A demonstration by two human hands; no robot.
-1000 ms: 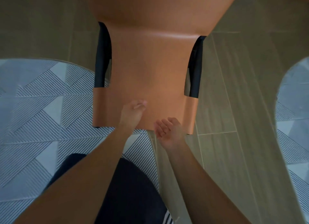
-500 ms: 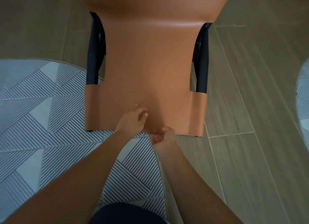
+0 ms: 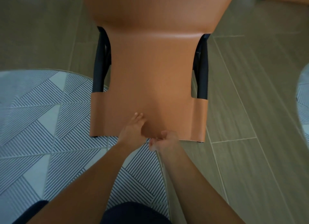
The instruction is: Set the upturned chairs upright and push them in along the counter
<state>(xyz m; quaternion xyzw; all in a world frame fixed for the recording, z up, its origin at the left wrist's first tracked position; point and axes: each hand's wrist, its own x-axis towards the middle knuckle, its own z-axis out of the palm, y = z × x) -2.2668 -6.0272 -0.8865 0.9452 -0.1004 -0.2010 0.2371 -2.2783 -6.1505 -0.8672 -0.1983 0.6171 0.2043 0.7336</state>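
L hand [image 3: 133,128] lay w/ straight fingers on backrest of tan chair [image 3: 150,81], R hand [image 3: 164,141] curled round its near edge, chair partly on striped rug [image 3: 50,123].

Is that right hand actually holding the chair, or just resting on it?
Holding: the right hand curls its thumb over and fingers under the near edge of the chair.

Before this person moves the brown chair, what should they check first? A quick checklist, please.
1. Left hand on the chair back: ok, fingers lie on it.
2. Right hand gripping the back's near edge: ok.
3. Chair standing upright: cannot tell from this angle.
4. Striped rug edge at the chair's left could snag: not ok.
5. Room ahead to push: cannot tell, out of view.
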